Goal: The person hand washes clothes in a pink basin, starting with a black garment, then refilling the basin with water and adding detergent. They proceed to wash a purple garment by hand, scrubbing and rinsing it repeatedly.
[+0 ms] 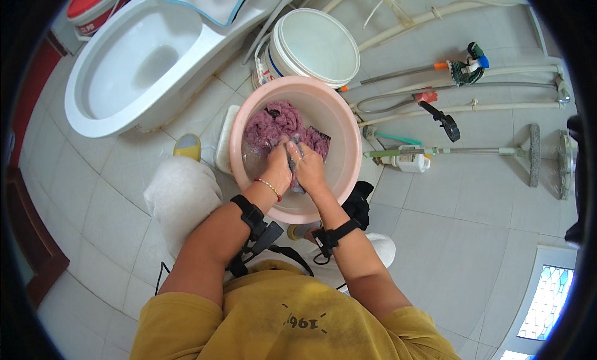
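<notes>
In front of me stands a pale pink plastic basin [355, 150] with water in it. My left hand [280, 167] and my right hand [310, 167] are pressed together over its middle, both gripping a wet grey cloth [297, 187]. Most of that cloth is covered by my fingers; a bit hangs out below and shows some reddish colour. Beyond my fingers, a soaked purple fluffy textile [275, 124] lies bunched in the water. A dark patterned edge shows at its right side.
A white toilet [77, 98] is at the upper left, and a white bucket [276, 47] touches the basin's far side. Black fabric [358, 203] lies right of the basin. Along the tiled wall are a shower head [450, 127], a mop [475, 151] and a white plastic bottle [411, 162].
</notes>
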`<act>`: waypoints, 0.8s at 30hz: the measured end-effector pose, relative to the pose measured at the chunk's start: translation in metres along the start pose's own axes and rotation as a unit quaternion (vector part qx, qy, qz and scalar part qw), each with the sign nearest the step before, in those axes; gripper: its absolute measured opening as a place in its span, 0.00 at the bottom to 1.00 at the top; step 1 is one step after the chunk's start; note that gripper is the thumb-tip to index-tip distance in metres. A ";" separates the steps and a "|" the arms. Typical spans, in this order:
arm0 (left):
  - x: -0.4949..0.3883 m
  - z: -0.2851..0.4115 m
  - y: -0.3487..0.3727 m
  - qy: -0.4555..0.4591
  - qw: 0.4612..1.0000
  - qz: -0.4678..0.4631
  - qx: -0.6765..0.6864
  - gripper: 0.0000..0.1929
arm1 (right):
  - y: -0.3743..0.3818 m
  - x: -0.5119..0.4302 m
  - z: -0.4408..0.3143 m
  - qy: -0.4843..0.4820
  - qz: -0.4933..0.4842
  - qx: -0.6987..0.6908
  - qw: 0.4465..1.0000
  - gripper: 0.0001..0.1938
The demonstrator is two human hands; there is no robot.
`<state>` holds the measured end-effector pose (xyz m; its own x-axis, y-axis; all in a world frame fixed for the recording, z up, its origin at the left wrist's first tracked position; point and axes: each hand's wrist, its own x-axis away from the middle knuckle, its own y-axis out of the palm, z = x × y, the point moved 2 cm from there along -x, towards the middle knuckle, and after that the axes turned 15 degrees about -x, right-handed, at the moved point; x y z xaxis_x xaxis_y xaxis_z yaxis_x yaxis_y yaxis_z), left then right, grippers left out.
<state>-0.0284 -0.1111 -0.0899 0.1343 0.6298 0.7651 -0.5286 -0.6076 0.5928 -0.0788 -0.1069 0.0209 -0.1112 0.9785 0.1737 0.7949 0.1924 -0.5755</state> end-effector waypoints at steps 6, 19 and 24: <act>0.007 0.006 -0.003 -0.043 0.986 0.065 -0.145 0.18 | 0.000 -0.034 0.071 0.092 0.009 -0.033 0.995 0.24; 0.070 0.042 0.006 0.151 0.684 0.056 -0.712 0.24 | 0.004 -0.118 0.133 0.209 -0.110 0.289 0.928 0.47; 0.090 0.074 0.037 0.267 0.722 0.053 -0.636 0.21 | -0.029 -0.112 0.127 0.008 -0.234 0.122 0.964 0.24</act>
<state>0.0261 -0.1125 0.0192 -0.1264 0.9156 0.3816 -0.8998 0.0562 -0.4327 -0.1647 -0.2126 -0.0834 -0.4139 0.7790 0.4710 0.4955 0.6268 -0.6013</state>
